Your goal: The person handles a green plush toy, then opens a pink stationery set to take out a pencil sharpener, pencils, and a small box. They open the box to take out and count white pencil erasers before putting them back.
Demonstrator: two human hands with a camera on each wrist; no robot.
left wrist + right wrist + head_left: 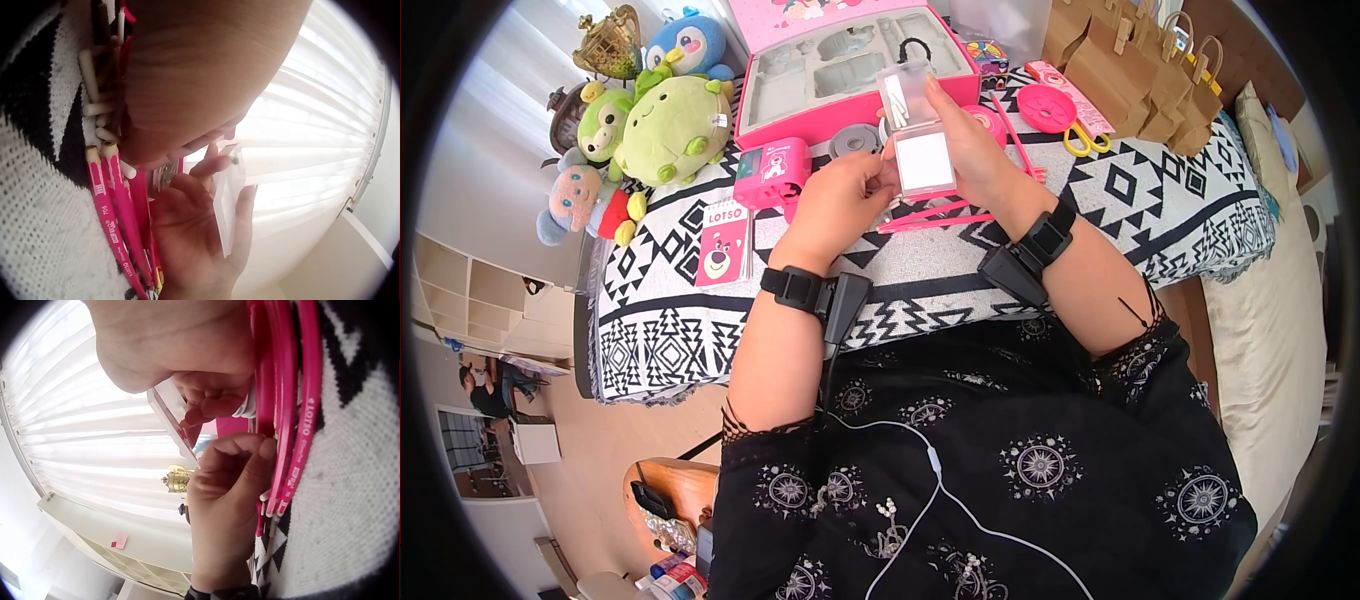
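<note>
My right hand (975, 150) holds a small clear plastic box (925, 165) with its lid swung up; a few white sticks (897, 105) lie in the lid half, and a plain white panel fills the lower half. Low over the cloth beside it, my left hand (840, 205) has curled fingers, thumb and forefinger meeting close to the pencils. Short white sticks (90, 75) lie loose under that hand in the left wrist view, next to pink pencils (112, 212). I cannot tell whether a stick is between its fingertips.
Behind the hands stands an open pink box (785, 125) with a moulded insert. Left are a LOTSO notepad (722, 245), a pink sharpener-like device (772, 172) and plush toys (670, 130). Yellow-handled scissors (1086, 140), a pink round dish (1047, 107) and paper bags (1135, 75) sit right.
</note>
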